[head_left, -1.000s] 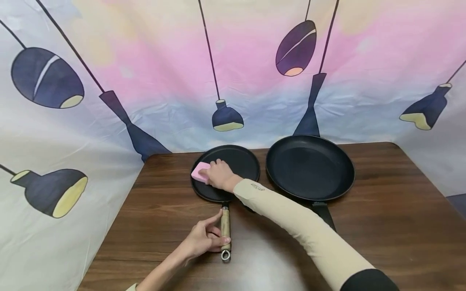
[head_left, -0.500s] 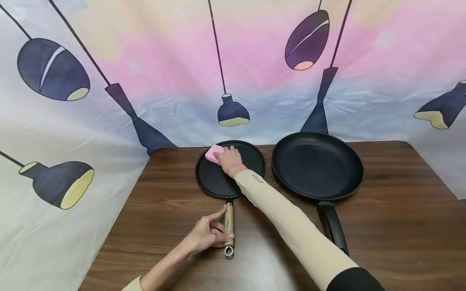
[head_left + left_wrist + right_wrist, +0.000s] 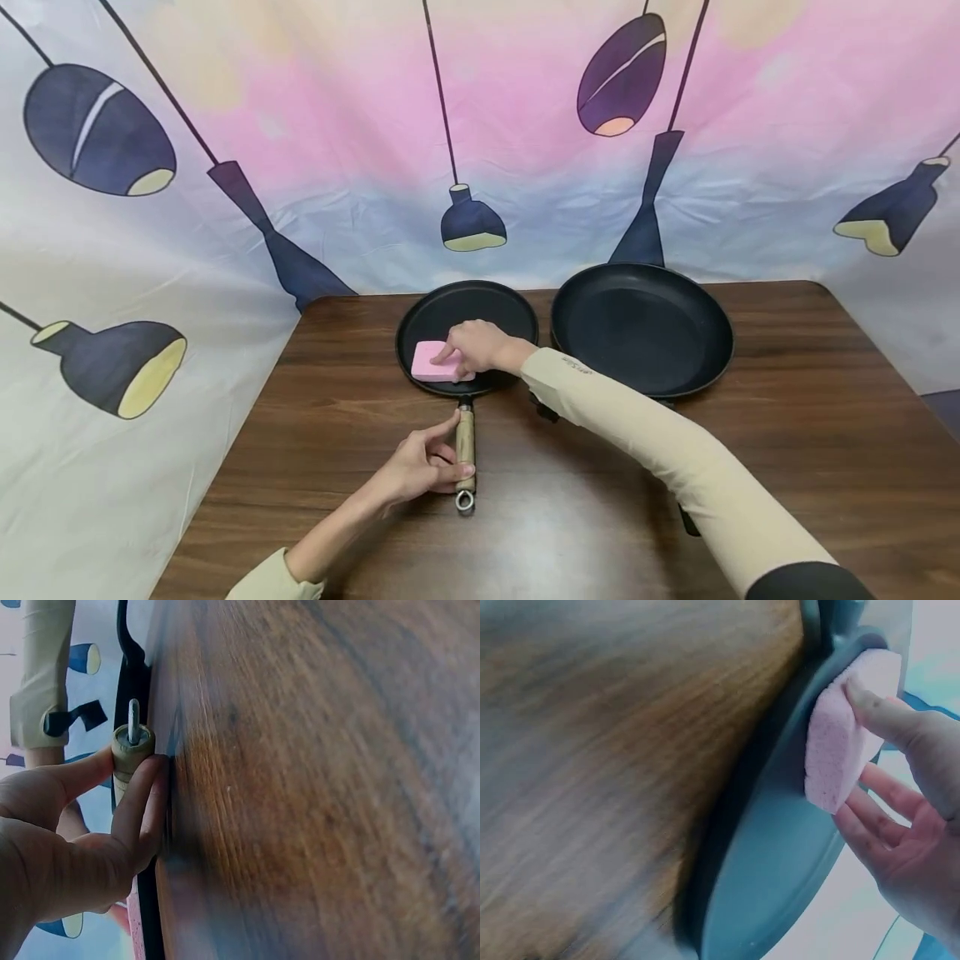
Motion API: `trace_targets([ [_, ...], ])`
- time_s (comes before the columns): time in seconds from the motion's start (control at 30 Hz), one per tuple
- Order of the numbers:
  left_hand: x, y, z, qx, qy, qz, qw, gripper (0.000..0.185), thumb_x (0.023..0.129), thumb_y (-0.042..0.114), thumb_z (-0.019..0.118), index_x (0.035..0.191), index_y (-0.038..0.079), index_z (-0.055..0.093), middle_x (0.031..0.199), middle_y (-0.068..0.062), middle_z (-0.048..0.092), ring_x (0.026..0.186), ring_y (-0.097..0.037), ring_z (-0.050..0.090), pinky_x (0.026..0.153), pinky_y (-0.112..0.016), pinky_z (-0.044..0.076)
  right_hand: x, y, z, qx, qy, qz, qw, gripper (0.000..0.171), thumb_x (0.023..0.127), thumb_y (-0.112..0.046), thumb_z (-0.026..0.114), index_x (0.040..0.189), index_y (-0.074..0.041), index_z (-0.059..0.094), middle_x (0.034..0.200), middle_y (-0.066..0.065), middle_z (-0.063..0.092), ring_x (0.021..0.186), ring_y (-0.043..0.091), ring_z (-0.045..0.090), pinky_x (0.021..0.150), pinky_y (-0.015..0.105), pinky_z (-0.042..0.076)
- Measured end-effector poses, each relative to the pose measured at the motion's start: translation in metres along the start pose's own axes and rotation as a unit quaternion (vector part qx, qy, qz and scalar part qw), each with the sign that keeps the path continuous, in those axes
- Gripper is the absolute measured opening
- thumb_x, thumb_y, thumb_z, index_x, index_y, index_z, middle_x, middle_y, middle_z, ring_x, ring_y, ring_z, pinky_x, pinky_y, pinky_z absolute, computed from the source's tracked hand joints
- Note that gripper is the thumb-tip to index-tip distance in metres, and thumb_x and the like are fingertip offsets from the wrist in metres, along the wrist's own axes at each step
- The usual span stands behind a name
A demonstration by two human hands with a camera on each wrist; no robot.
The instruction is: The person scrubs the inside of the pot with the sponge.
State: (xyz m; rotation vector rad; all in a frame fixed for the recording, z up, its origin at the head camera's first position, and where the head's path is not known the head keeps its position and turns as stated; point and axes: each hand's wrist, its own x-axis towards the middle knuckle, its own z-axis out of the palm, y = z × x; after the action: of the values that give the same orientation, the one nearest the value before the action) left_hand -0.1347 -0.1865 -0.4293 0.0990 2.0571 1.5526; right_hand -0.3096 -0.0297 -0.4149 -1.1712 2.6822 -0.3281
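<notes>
In the head view a small, shallow black crepe pan (image 3: 480,304) lies on the table, its wooden handle (image 3: 465,446) towards me. My left hand (image 3: 420,467) grips that handle from the left, thumb near its ring end. The left wrist view shows the handle's end (image 3: 133,750) between the fingers of my left hand (image 3: 75,840). On the pan's near-left part, my right hand (image 3: 483,346) holds a pink sponge (image 3: 429,363) against the surface. Seen from the right wrist, thumb and fingers hold the sponge (image 3: 836,742) beside the pan's raised rim (image 3: 712,877).
A larger black frying pan (image 3: 637,333) sits close to the right of the crepe pan, its handle mostly hidden under my right sleeve (image 3: 645,417). The wooden table (image 3: 360,358) ends at a hanging cloth (image 3: 360,167) printed with lamps.
The sponge in my right hand has gone from the crepe pan's left side up to its far-left edge, then back down to the near-left part. My left hand keeps its hold on the handle.
</notes>
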Motion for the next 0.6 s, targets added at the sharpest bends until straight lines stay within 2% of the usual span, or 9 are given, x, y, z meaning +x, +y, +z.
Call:
trace_targets([
  [0.1,0.001,0.001,0.000,0.000,0.002,0.004,1.0000,0.093,0.089,0.004,0.079,0.162,0.006,0.022,0.093,-0.009,0.061,0.074,-0.009,0.067,0.075,-0.035,0.066,0.012,0.005,-0.004,0.017,0.006,0.035,0.999,0.044,0.088,-0.027,0.083,0.130,-0.033,0.071,0.141,-0.001,0.065,0.111,0.014,0.064,0.085,0.028,0.057],
  [0.2,-0.001,-0.002,0.004,-0.002,0.006,0.010,0.9999,0.093,0.088,0.003,0.079,0.162,0.005,0.023,0.093,-0.009,0.062,0.073,-0.008,0.067,0.074,-0.035,0.066,0.028,0.019,-0.001,0.032,0.038,0.089,0.995,0.044,0.091,-0.028,0.079,0.133,-0.030,0.069,0.145,-0.001,0.062,0.126,0.018,0.061,0.091,0.031,0.058],
  [0.3,-0.002,-0.005,0.008,0.000,0.002,0.011,0.9999,0.093,0.088,0.004,0.080,0.161,0.004,0.023,0.094,-0.009,0.064,0.073,-0.007,0.067,0.074,-0.034,0.066,0.040,0.034,0.002,0.056,0.077,0.167,0.981,0.047,0.093,-0.030,0.077,0.138,-0.028,0.065,0.146,-0.002,0.061,0.135,0.020,0.057,0.103,0.036,0.056],
  [0.4,-0.003,-0.005,0.008,0.007,0.001,0.009,0.9999,0.092,0.088,0.006,0.080,0.161,0.004,0.024,0.093,-0.009,0.065,0.071,-0.007,0.066,0.073,-0.033,0.066,0.047,0.041,0.003,0.083,0.086,0.225,0.967,0.053,0.093,-0.031,0.076,0.144,-0.025,0.060,0.150,0.000,0.057,0.136,0.021,0.056,0.105,0.037,0.055],
  [0.5,-0.003,-0.002,0.004,0.016,0.009,0.009,0.9998,0.091,0.087,0.006,0.081,0.161,0.006,0.027,0.092,-0.008,0.063,0.070,-0.006,0.063,0.071,-0.031,0.066,0.049,0.041,-0.001,0.085,0.073,0.224,0.968,0.054,0.096,-0.030,0.074,0.146,-0.024,0.057,0.152,0.003,0.055,0.134,0.023,0.058,0.103,0.037,0.055],
  [0.6,-0.001,0.000,-0.002,0.014,0.011,0.012,0.9998,0.092,0.088,0.006,0.081,0.161,0.006,0.026,0.091,-0.007,0.061,0.070,-0.006,0.062,0.072,-0.031,0.065,0.043,0.036,-0.007,0.066,0.050,0.173,0.981,0.051,0.096,-0.030,0.072,0.145,-0.025,0.058,0.150,0.004,0.057,0.129,0.024,0.060,0.100,0.036,0.055],
])
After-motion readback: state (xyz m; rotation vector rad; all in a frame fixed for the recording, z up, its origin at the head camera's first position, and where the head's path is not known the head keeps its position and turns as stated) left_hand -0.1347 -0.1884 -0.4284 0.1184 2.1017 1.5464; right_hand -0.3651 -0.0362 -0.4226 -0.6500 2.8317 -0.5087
